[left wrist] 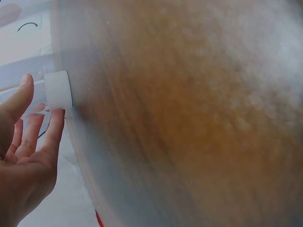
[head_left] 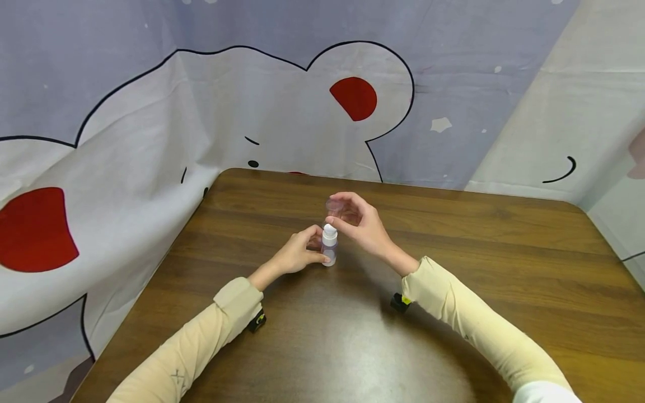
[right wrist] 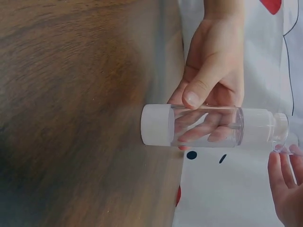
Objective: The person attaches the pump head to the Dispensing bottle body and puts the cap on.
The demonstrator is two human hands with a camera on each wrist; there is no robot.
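A small pump bottle (head_left: 330, 239) with a see-through body and a white pump top stands upright near the middle of the table. My left hand (head_left: 296, 253) grips its body from the left, thumb on the near side and fingers behind. Seen from the right wrist, the bottle's white base (right wrist: 156, 125) and the thumb on its clear wall show plainly. Over the pump top, my right hand (head_left: 367, 228) holds a clear cap (head_left: 333, 206) between thumb and fingers. The cap's lower edge sits right by the pump head; the fingers hide part of it.
The brown wooden table (head_left: 504, 263) stretches out on both sides of the hands. Behind it and along its left side hangs a printed cloth (head_left: 242, 101) with bear shapes. A black wrist device (head_left: 400, 302) shows below the right sleeve, another (head_left: 257, 321) below the left.
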